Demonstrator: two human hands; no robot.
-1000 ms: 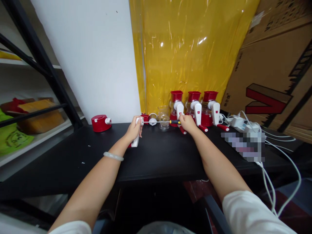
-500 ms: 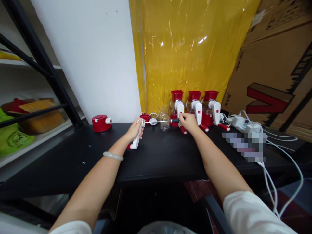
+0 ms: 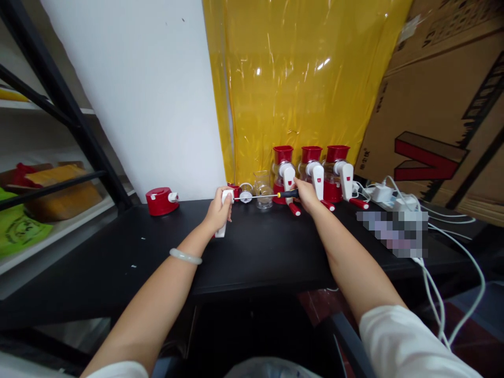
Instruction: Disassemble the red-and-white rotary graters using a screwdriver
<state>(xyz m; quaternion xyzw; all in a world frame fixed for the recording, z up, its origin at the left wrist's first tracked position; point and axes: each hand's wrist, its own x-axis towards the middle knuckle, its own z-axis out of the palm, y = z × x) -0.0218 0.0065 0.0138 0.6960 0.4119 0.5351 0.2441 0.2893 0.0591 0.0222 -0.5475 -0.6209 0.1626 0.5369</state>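
Note:
My left hand (image 3: 219, 209) is closed around a white crank handle (image 3: 222, 229), which hangs down from the fingers above the black table. A screwdriver (image 3: 290, 193) with a black and yellow grip is held in my right hand (image 3: 306, 195). Its long thin shaft lies level and its tip meets the top end of the crank handle; the exact contact is too small to make out. Behind the shaft stand a clear plastic housing (image 3: 263, 195) and a round white-rimmed part (image 3: 246, 193). Beside them is a small red part (image 3: 235, 189), partly covered by my left hand.
Three red and white rotary graters (image 3: 337, 181) stand at the back right. A red base (image 3: 161, 202) sits at the left. Chargers and white cables (image 3: 407, 205) lie on the right. Yellow plastic sheeting (image 3: 299, 79) and a large cardboard box (image 3: 433, 115) rise behind the table (image 3: 255, 257).
My left hand has turned the crank handle more upright, and its red end is now mostly hidden. The right hand has moved slightly with the screwdriver, whose black grip shows more. The view has shifted slightly.

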